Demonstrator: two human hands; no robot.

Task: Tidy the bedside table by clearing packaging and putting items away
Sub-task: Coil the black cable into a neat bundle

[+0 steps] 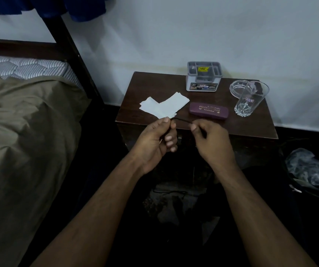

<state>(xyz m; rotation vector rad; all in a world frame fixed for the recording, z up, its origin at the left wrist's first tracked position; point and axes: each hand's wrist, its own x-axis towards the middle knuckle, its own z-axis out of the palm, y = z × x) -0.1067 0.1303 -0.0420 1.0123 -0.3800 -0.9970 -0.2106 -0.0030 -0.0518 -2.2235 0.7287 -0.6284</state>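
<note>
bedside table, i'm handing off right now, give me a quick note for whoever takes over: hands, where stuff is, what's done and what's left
Left hand and right hand: each pinches one end of a thin dark cord, held just in front of the bedside table.
On the table: white papers at front left, maroon spectacle case in the middle, closed, grey organiser box at the back, clear tumbler at right with a glass ashtray behind it.
Done: cord is off the table.
Left: put the cord away, clear the papers, put away the case and glassware.
</note>
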